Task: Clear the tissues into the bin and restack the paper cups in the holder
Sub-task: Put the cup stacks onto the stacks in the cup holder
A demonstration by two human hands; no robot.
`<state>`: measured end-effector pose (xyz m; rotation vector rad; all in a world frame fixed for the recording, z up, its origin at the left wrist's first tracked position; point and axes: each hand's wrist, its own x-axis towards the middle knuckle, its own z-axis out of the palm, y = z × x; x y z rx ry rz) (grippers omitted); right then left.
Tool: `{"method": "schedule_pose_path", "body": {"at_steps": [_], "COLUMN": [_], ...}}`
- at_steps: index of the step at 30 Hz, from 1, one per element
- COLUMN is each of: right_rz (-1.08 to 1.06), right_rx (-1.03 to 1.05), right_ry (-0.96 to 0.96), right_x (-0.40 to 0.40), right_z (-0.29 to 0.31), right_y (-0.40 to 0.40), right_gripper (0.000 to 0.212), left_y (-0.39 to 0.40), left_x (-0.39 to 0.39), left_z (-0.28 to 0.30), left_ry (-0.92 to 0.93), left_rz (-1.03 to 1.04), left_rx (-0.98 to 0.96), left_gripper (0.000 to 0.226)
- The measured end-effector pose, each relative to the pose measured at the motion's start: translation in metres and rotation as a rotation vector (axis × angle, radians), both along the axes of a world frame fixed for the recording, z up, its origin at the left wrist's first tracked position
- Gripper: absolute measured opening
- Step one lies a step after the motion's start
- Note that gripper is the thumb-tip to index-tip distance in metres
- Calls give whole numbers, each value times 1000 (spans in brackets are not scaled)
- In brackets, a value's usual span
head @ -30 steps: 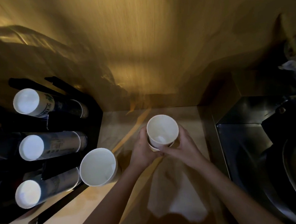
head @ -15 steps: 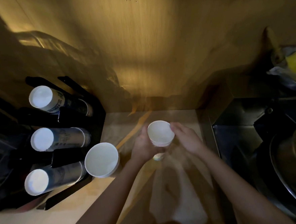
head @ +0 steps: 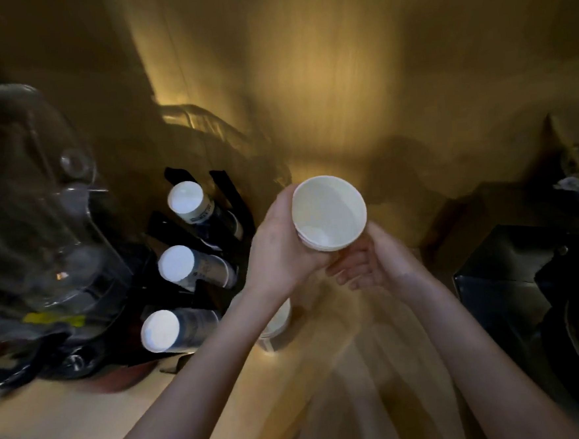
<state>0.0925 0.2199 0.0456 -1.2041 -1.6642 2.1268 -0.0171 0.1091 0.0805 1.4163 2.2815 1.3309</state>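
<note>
Head view
Cups [head: 328, 213]: small nested stack, mouth up toward the camera, lifted above the counter.
Left hand [head: 276, 244]: wrapped round the stack's left side, carrying it.
Right hand [head: 363, 265]: loosely curled under the base, touching; firm grip unclear.
Holder [head: 195, 260]: left and below the cups, three stacks lying sideways; left hand nearer.
Loose cup [head: 278, 319]: on the counter beneath the left forearm.

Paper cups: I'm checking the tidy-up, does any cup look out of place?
Yes. One loose paper cup sits on the counter beside the black holder, partly hidden by the left forearm. The hands hold nested cups.
</note>
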Motion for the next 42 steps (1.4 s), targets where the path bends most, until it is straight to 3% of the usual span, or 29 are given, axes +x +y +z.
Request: {"method": "schedule_pose_path", "body": {"at_steps": [9,15,17,19,22,24,26,30,37,42], "right_rz": [387,488,488,440,330,294,280,297,345,377], "right_rx": [-350,-352,-300,-195,42,208,353,507,571,655], "right_ry": [246,309,329,327,263,230,192,181,164,56], "right_x": [-69,-98,-105,-114,-126,-127,-126,-126,-132,-144], "right_z": [25,27,26,23,16,8,1,-16,-55,-69], "right_y": [-88,-125,-133,-143,-161,-173,-184,-203,-212,-208], "right_gripper": [81,71,64,59,82,97,97,86,93,90], "left_y": [-116,-186,-206,-222,-235,-236,-233,-232,-235,-235], "left_x": [-60,-96,-102,-106,-110,-114,-118,-113,-109,-115], "left_z": [15,12,8,4,2,0,-1,-2,-11,-27], "left_ry": [307,707,662,441,17,-131,-193,-124,139,201], "left_rz": [-142,-138,-159,-189,-162,-96,-53,-19,98,169], "left_rx": [53,-154,-169,-107,4,59,53,4,-73,-122], "left_gripper": [79,82,83,74,63,60,69,74,75,68]}}
